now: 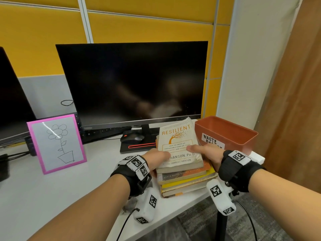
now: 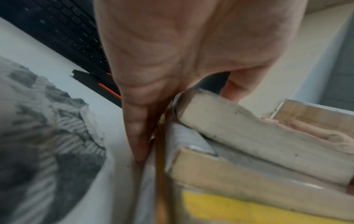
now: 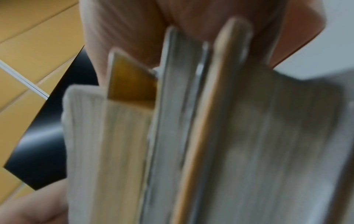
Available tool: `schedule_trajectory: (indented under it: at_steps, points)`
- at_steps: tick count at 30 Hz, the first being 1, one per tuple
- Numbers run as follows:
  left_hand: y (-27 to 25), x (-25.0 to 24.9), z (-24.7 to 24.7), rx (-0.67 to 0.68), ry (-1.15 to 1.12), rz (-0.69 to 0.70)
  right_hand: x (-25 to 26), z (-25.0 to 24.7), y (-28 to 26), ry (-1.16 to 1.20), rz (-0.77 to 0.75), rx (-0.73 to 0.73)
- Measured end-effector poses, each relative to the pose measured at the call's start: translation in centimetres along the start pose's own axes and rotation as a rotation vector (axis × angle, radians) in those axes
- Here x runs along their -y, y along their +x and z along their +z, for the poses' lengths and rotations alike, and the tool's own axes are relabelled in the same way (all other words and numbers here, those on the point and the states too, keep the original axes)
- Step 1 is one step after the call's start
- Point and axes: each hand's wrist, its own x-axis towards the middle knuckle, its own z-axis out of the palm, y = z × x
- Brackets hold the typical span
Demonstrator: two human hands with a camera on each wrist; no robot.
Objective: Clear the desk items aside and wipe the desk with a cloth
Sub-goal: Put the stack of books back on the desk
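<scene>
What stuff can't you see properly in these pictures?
- Label on the orange waste basket: head view, its lower line is hidden behind the right hand.
- Author line on the Resilient book: head view, both thumbs cover parts of it.
- Lower books in the book stack: head view, spine titles too small and blurred.
- Left hand fingers: head view, tucked behind the stack.
- Cloth: left wrist view, blurred, cut off by the edge.

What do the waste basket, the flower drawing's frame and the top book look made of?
Terracotta rectangular waste basket: looks like matte moulded plastic, with thin even walls. Pink frame around the flower drawing: probably plastic; its white panel shows a glossy glare streak. Cream "Resilient" book: a paperback, with a curled, worn paper cover.
</scene>
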Motion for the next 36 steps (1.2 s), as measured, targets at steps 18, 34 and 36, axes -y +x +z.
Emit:
schedule_trajectory:
  at_steps: [18,34,36]
  points:
    - [-11.7,-1.4,-8.5,-0.456,-0.403,0.352,8.9,11.8,-10.2,-0.17,-0.502,-0.087]
    - [-21.9,12.0,-22.7,-0.943,-0.389,0.236,5.3,34.9,-12.5,-0.133,-0.558,0.21]
    - [-21.2,13.1,-23.4,-0.947,-0.414,0.236,4.3,36.0,-12.1,-0.133,-0.539,0.207]
